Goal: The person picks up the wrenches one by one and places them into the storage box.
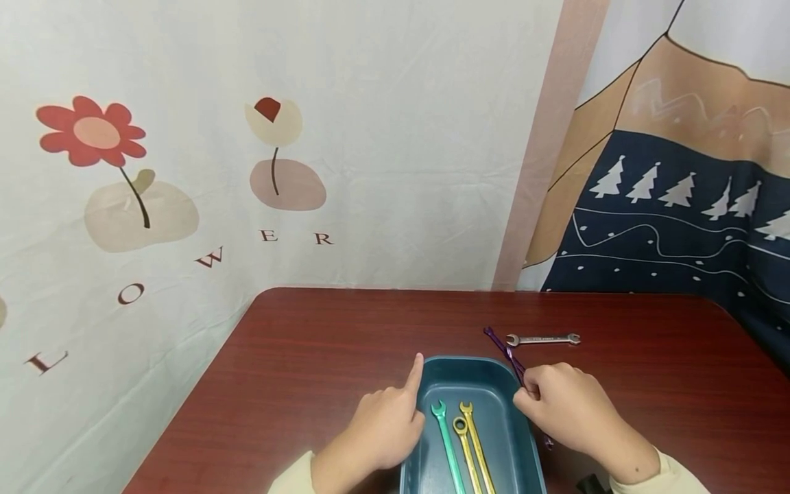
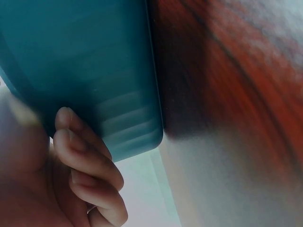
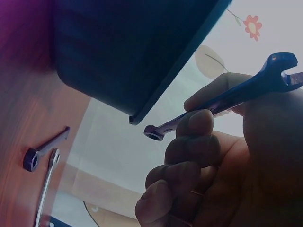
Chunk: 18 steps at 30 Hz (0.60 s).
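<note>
A purple wrench [image 3: 232,99], with an open jaw at one end and a ring at the other, is pinched between the thumb and fingers of my right hand [image 1: 568,406]. That hand hovers at the right rim of a dark teal tray [image 1: 513,446]. At the tray's left side, my left hand [image 1: 387,424] holds the rim, index finger pointing straight along it and the other fingers bent against the outer wall. Inside the tray lie a green wrench [image 1: 448,442], a yellow ring-ended wrench [image 1: 468,456] and a yellow open-ended wrench [image 1: 479,442], side by side.
Beyond the tray's far right corner, a second purple wrench [image 1: 495,336] lies on the reddish-brown table [image 1: 308,370], next to a silver wrench [image 1: 543,339]. A printed curtain [image 1: 401,137] hangs behind the table's back edge. Some black object [image 1: 591,484] shows by the right wrist.
</note>
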Motion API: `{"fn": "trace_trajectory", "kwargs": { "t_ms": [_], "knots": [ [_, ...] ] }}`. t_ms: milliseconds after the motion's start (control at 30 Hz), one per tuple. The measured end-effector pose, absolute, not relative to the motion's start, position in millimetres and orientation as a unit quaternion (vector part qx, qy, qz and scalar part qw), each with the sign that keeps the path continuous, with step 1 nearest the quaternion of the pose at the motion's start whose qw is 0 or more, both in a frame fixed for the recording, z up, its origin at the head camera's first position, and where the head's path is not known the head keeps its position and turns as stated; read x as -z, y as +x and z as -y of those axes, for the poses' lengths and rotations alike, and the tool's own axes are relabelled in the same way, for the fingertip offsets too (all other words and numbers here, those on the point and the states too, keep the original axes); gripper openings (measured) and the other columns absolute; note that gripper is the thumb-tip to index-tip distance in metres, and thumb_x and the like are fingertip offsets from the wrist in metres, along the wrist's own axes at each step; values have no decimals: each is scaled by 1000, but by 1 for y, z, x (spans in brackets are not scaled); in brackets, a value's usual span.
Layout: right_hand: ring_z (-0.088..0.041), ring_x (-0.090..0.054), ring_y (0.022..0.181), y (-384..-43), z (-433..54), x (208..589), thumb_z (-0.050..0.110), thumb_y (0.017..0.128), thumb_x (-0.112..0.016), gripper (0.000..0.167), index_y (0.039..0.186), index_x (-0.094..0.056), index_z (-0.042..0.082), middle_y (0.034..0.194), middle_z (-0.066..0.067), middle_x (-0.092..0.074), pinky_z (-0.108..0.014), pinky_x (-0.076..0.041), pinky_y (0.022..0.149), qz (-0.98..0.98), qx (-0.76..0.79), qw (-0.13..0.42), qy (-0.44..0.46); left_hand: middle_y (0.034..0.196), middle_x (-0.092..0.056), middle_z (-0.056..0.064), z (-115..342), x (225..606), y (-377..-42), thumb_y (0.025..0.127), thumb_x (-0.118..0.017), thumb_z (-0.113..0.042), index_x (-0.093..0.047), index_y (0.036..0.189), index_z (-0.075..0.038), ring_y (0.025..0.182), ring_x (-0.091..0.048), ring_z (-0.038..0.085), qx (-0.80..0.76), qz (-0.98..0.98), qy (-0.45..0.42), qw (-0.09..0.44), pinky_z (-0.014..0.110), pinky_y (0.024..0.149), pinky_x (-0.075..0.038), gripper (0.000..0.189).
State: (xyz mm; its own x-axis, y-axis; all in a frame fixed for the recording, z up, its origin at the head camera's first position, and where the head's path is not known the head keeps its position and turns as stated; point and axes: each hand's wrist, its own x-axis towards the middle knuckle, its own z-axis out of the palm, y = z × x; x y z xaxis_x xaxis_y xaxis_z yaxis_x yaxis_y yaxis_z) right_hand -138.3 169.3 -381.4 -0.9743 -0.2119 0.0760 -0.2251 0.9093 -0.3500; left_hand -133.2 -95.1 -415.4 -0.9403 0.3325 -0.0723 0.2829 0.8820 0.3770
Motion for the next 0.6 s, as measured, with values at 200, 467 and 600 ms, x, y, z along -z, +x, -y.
{"fn": "trace_trajectory", "kwargs": {
  "t_ms": [200, 467, 600],
  "knots": [
    [-8, -36, 46, -136, -166, 382, 19, 84, -64, 36, 53, -46, 21, 48, 7, -36, -23, -26, 44, 977, -182, 19, 114, 47, -45, -7, 95, 416, -133, 94, -55, -23, -9, 163, -17, 40, -35, 11, -185, -967, 158, 71, 30, 41, -27, 83],
    [-7, -34, 46, -134, -164, 382, 18, 84, -63, 37, 52, -45, 21, 47, 7, -34, -23, -25, 44, 976, -179, 21, 119, 48, -45, -7, 95, 416, -133, 94, -55, -24, -8, 163, -17, 40, -35, 12, -181, -968, 158, 69, 30, 42, -28, 83],
    [-7, -34, 45, -133, -162, 382, 18, 84, -63, 38, 51, -44, 21, 47, 8, -33, -23, -24, 44, 976, -179, 20, 120, 48, -45, -7, 95, 416, -133, 94, -55, -24, -8, 163, -17, 40, -35, 12, -180, -968, 159, 69, 30, 42, -28, 83]
  ]
}}
